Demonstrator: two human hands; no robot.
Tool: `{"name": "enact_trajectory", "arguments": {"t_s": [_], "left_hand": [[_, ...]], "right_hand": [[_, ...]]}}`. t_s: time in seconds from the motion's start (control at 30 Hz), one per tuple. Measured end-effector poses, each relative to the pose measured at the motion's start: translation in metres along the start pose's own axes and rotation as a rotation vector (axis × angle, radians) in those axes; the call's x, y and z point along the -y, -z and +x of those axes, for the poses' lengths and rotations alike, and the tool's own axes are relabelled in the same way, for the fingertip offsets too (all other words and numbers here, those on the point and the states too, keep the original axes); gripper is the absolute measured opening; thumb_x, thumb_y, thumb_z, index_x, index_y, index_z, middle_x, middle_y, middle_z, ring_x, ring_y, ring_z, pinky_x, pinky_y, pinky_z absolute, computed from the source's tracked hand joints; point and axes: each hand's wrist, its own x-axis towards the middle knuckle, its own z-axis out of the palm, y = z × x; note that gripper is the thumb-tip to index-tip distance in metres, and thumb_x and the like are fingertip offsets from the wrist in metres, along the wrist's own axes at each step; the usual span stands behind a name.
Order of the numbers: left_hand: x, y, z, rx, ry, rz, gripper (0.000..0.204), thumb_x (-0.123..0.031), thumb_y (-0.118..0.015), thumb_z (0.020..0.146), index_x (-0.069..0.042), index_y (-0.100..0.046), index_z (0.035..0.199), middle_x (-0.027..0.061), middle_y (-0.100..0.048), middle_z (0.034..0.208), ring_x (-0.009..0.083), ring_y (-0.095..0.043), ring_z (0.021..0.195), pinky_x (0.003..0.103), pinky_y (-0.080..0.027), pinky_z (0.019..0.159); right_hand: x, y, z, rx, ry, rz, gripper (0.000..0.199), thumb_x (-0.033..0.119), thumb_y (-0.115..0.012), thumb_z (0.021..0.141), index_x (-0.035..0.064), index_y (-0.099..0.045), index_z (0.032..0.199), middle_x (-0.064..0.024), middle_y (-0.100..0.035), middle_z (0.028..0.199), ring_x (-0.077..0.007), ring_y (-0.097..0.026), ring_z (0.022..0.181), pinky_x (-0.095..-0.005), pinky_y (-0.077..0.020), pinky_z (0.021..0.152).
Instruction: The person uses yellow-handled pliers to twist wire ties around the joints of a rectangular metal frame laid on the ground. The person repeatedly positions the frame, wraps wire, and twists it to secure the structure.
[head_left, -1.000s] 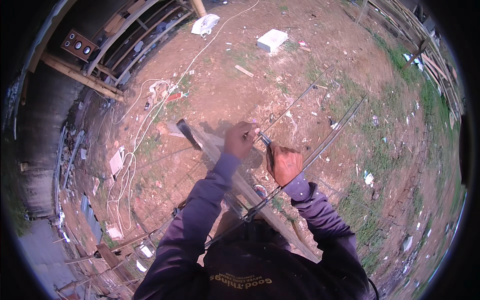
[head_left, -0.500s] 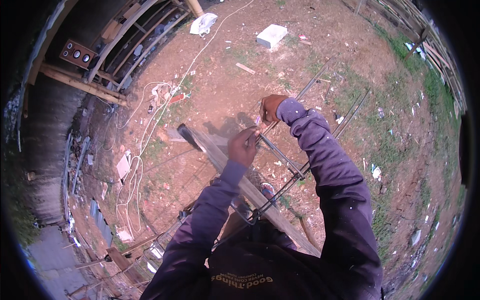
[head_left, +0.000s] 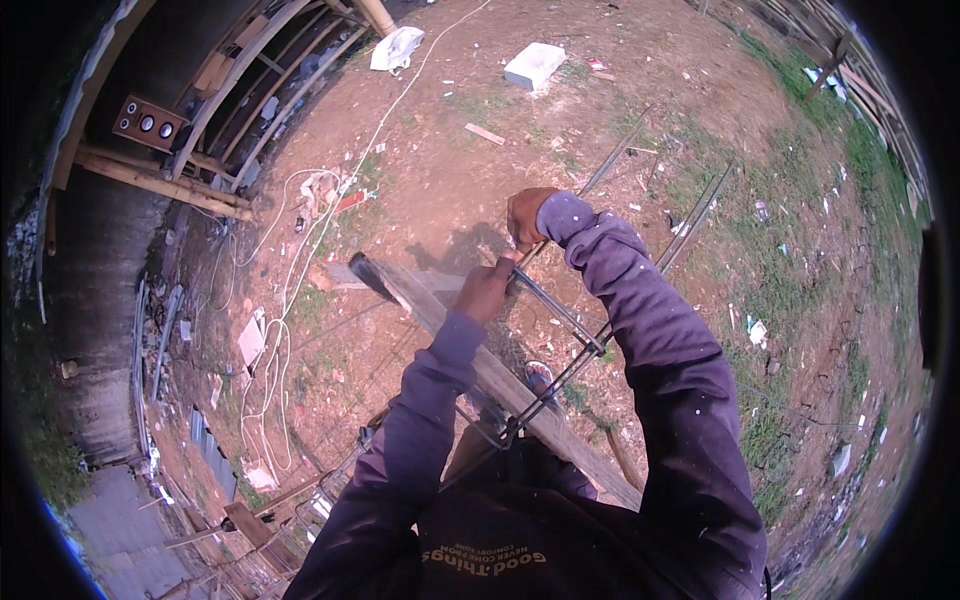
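Note:
A rebar cage (head_left: 560, 310), long dark steel bars joined by bent stirrups, runs diagonally from my lap to the upper right. My left hand (head_left: 484, 291) is closed, its thumb and fingers pinching the corner where a stirrup meets the far bar. Just beyond it my right hand (head_left: 527, 216) bends over the same bar with curled fingers, close to the left fingertips. What the right fingers hold is hidden by the hand. Beneath the cage a weathered wooden plank (head_left: 440, 313) lies diagonally, a dark tuft at its far end.
A pale block (head_left: 535, 66) sits on the dirt ahead, near a white bag (head_left: 398, 49). Pale cord (head_left: 300, 270) loops along the left. A speaker box (head_left: 148, 124) rests by the wooden structure at the upper left. Grass and litter cover the right side.
My right hand has shifted slightly left and curls more tightly over the bar. The left hand stays at the stirrup corner, its fingers turned a little. The view has moved slightly.

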Motion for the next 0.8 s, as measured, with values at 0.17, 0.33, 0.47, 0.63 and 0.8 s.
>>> {"name": "enact_trajectory", "arguments": {"t_s": [0.17,0.33,0.47,0.63,0.8], "left_hand": [[0.003,0.007,0.01,0.116,0.258,-0.198,0.056,-0.057,-0.051,0.093,-0.006,-0.06,0.072,-0.0002,-0.044,0.052,0.0109,-0.037,0.038,0.028,-0.026,0.037],[0.002,0.013,0.007,0.164,0.316,-0.35,0.05,-0.054,-0.058,0.091,-0.008,-0.06,0.073,-0.0031,-0.039,0.053,0.0071,-0.03,0.037,0.025,-0.021,0.036],[-0.001,0.014,0.004,0.166,0.285,-0.322,0.05,-0.054,-0.063,0.09,-0.006,-0.062,0.077,-0.0028,-0.039,0.053,0.0072,-0.03,0.039,0.025,-0.021,0.036],[-0.005,0.012,-0.005,0.078,0.192,-0.317,0.05,-0.054,-0.066,0.089,-0.004,-0.062,0.084,-0.0003,-0.047,0.057,0.0066,-0.035,0.041,0.025,-0.024,0.037],[-0.01,0.011,-0.012,0.077,0.144,-0.253,0.052,-0.056,-0.066,0.088,-0.004,-0.06,0.084,0.0014,-0.052,0.06,0.006,-0.038,0.043,0.024,-0.025,0.038]], "right_hand": [[-0.005,-0.001,0.005,0.038,-0.001,0.071,0.041,0.036,-0.085,0.063,0.0053,-0.074,0.087,-0.0156,-0.069,0.078,-0.0334,-0.066,0.077,-0.0437,-0.0507,0.071],[-0.001,-0.004,0.006,-0.04,-0.026,-0.013,0.03,0.03,-0.083,0.066,0.0048,-0.071,0.076,-0.0123,-0.065,0.065,-0.0315,-0.06,0.064,-0.0423,-0.0475,0.065],[0.015,-0.007,-0.025,-0.601,0.219,-0.063,0.03,0.029,-0.08,0.07,0.0014,-0.068,0.075,-0.0158,-0.066,0.071,-0.0357,-0.063,0.068,-0.0452,-0.0493,0.065],[0.034,-0.025,-0.098,-0.714,0.208,0.042,0.026,0.028,-0.07,0.081,0.0021,-0.064,0.082,-0.0174,-0.066,0.08,-0.0366,-0.063,0.079,-0.046,-0.049,0.071],[0.024,-0.063,-0.126,-0.514,0.046,0.219,0.034,0.026,-0.061,0.091,0.0088,-0.063,0.121,-0.0205,-0.065,0.084,-0.0376,-0.062,0.084,-0.0469,-0.0488,0.077]]}}
